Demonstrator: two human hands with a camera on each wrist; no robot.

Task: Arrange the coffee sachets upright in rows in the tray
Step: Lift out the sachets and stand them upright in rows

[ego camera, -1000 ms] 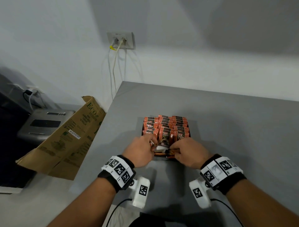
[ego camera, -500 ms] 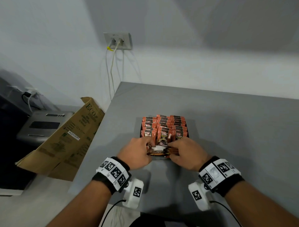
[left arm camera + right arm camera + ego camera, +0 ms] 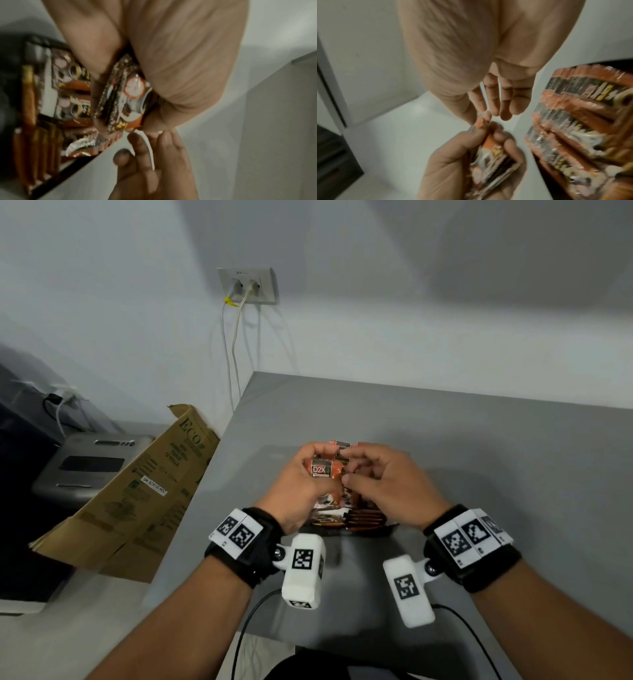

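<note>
A black tray [image 3: 363, 534] on the grey table holds rows of orange coffee sachets [image 3: 359, 517], mostly hidden under my hands. My left hand [image 3: 301, 474] is raised over the tray and grips a small stack of sachets [image 3: 323, 470] upright, the D2X label facing me. My right hand [image 3: 352, 472] is close against it, thumb and forefinger pinching the top edge of a sachet in that stack. The right wrist view shows the pinch [image 3: 480, 121] above my left hand [image 3: 471, 162]. In the left wrist view the held stack [image 3: 126, 97] sits in the palm, with tray sachets [image 3: 72, 97] at left.
The grey table [image 3: 479, 474] stretches right and back to the wall. Off its left edge a folded cardboard box [image 3: 137, 501] leans beside a grey device [image 3: 89, 463]. A wall socket [image 3: 246, 285] with hanging cables is behind.
Both hands were down at the tray's near end on lying sachets. They have risen and moved farther over the tray, the left now holding a stack upright.
</note>
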